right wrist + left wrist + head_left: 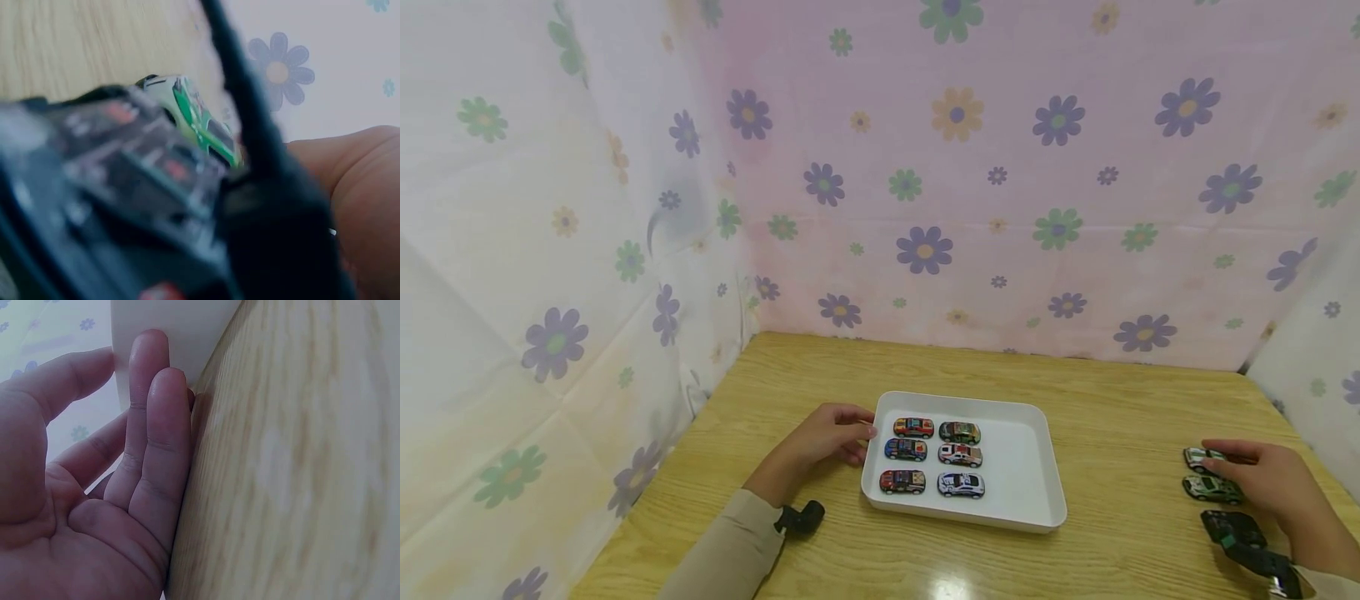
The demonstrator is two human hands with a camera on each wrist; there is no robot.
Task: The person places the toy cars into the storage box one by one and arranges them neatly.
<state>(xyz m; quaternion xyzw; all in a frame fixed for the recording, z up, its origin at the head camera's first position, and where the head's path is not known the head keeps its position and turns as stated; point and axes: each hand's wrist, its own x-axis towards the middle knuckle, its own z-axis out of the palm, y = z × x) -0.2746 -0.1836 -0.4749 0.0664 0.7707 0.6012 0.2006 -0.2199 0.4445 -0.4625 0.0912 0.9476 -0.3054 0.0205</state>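
Beside the left wall of a white tray [1015,467], my left hand [823,437] has its thumb at the rim. In the left wrist view, the fairly straight fingers [159,419] lie against the tray's outer side, low by the tabletop. Six-odd becomes several toy cars [961,485] inside the tray, in two columns on its left part. At the far right, my right hand [1273,479] pinches a white-and-green toy car [194,119] between thumb and fingers. A green toy car [1212,489] lies just nearer, beneath the hand's edge.
A dark toy car [125,150], large and blurred in the right wrist view, lies beside the right wrist's black camera mount [269,206]. The wooden table [1120,433] meets flower-patterned cloth walls [985,275] at the back and sides.
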